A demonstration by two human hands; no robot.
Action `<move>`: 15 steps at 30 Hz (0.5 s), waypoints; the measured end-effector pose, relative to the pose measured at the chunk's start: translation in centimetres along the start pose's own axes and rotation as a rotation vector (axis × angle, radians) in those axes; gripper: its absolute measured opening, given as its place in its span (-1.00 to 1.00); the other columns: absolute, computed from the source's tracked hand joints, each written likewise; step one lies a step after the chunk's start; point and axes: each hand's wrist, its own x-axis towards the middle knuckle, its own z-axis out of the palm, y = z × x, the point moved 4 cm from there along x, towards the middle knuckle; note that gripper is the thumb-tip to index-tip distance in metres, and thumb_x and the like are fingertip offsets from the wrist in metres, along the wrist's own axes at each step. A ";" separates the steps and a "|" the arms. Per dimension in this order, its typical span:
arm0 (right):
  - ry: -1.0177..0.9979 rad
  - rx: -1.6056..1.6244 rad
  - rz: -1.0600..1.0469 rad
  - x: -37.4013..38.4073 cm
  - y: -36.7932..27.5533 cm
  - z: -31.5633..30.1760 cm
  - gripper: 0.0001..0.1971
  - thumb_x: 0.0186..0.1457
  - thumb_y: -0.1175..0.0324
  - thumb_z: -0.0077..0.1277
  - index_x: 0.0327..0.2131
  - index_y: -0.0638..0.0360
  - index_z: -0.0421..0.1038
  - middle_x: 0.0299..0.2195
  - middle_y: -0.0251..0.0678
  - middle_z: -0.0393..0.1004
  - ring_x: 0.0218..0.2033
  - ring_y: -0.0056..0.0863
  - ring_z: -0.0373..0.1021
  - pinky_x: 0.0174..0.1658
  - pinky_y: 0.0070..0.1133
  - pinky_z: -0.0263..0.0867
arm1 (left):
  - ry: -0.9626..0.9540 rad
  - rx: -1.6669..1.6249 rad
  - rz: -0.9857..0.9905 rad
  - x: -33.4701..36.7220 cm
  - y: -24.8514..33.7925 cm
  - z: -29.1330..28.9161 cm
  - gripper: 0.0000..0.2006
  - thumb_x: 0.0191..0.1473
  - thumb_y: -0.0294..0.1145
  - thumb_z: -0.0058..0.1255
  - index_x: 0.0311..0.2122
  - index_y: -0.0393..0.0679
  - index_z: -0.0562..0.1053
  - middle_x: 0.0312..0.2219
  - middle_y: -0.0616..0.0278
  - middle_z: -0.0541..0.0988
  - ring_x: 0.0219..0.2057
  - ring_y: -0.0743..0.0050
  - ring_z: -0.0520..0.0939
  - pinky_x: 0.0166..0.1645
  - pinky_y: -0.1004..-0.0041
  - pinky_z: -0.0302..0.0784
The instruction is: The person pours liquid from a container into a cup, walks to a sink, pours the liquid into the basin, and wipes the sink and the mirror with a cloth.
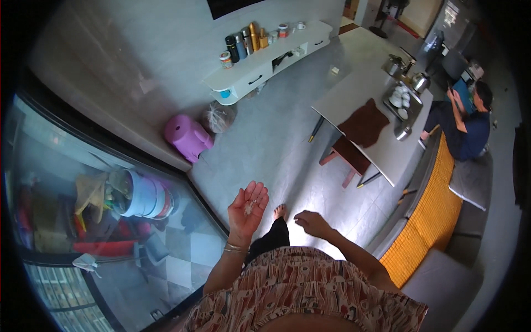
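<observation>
My left hand [249,213] is turned palm up, cupped, with the fingers stretched forward. On its palm and fingers lie several small whitish bits [248,208], too small to name. My right hand [312,224] hangs a little to the right, over the floor, its back toward me. Its fingers curl inward and seem pressed together at the tips; whether anything is between them is hidden. The two hands are apart. Below them shows my bare foot [280,211].
At left stands a dark-framed glass door [199,207], buckets behind it. A purple stool [188,135] and a tied plastic bag [218,117] sit by the wall near a white cabinet [243,83]. At right are a table [332,105], a wooden stool [348,157], a sofa [426,221] and a seated person [470,130].
</observation>
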 end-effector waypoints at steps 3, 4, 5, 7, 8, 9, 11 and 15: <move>0.080 0.036 0.141 5.4 5.1 -2.5 -0.83 -0.03 0.36 -0.05 -0.40 0.26 0.43 -0.42 -0.12 0.46 -0.36 -0.19 0.39 -0.26 -0.42 0.30 | 0.008 0.072 -0.048 5.8 2.4 1.0 -0.67 0.14 -0.25 -0.23 -0.10 -0.28 0.34 -0.11 0.02 0.43 -0.04 0.12 0.41 0.08 0.24 0.27; 0.057 -0.041 0.183 7.4 7.1 -3.4 -0.84 -0.05 0.37 -0.05 -0.41 0.26 0.44 -0.43 -0.11 0.46 -0.35 -0.18 0.39 -0.26 -0.43 0.30 | 0.019 0.064 -0.038 7.9 3.3 1.6 -0.67 0.14 -0.25 -0.23 -0.10 -0.28 0.34 -0.11 0.02 0.43 -0.04 0.12 0.41 0.08 0.24 0.27; 0.021 -0.094 0.202 8.6 8.8 -4.3 -0.84 -0.06 0.38 -0.05 -0.42 0.25 0.45 -0.44 -0.11 0.47 -0.36 -0.19 0.39 -0.25 -0.43 0.30 | -0.020 0.067 -0.068 9.7 4.1 2.4 -0.66 0.14 -0.24 -0.22 -0.10 -0.28 0.34 -0.11 0.02 0.43 -0.04 0.12 0.41 0.08 0.24 0.27; 0.058 -0.101 0.249 11.0 11.8 -6.5 -0.83 -0.06 0.36 -0.06 -0.41 0.22 0.44 -0.45 -0.13 0.46 -0.34 -0.21 0.39 -0.24 -0.42 0.29 | -0.045 0.066 -0.096 13.4 5.2 3.9 -0.66 0.13 -0.24 -0.21 -0.09 -0.28 0.33 -0.11 0.01 0.43 -0.04 0.12 0.41 0.08 0.25 0.28; 0.086 -0.096 0.289 12.0 13.4 -7.6 -0.83 -0.06 0.35 -0.07 -0.41 0.22 0.45 -0.45 -0.13 0.46 -0.35 -0.22 0.40 -0.24 -0.43 0.30 | -0.019 0.083 -0.086 15.3 5.5 4.7 -0.66 0.13 -0.23 -0.20 -0.09 -0.27 0.34 -0.11 0.02 0.43 -0.05 0.13 0.41 0.07 0.25 0.28; 0.096 -0.071 0.376 12.7 14.6 -8.4 -0.82 -0.05 0.34 -0.07 -0.41 0.23 0.45 -0.46 -0.13 0.47 -0.36 -0.23 0.41 -0.25 -0.44 0.30 | 0.000 0.106 -0.090 17.2 5.9 5.2 -0.65 0.13 -0.21 -0.20 -0.09 -0.26 0.34 -0.10 0.04 0.43 -0.05 0.13 0.41 0.06 0.26 0.28; 0.165 0.017 0.517 14.2 18.4 -9.7 -0.80 -0.04 0.32 -0.10 -0.42 0.23 0.45 -0.47 -0.13 0.47 -0.40 -0.24 0.42 -0.28 -0.46 0.32 | 0.025 0.124 -0.096 20.5 6.7 5.4 -0.62 0.12 -0.16 -0.20 -0.09 -0.26 0.33 -0.11 0.03 0.43 -0.05 0.13 0.41 0.07 0.25 0.27; 0.298 0.026 0.629 15.8 28.5 -8.7 -0.78 -0.04 0.31 -0.10 -0.47 0.28 0.45 -0.65 -0.28 0.44 -0.67 -0.56 0.38 -0.60 -0.58 0.31 | 0.008 0.034 -0.160 28.1 8.7 4.8 -0.60 0.10 -0.08 -0.18 -0.12 -0.21 0.38 -0.13 0.06 0.44 -0.07 0.12 0.41 0.07 0.24 0.26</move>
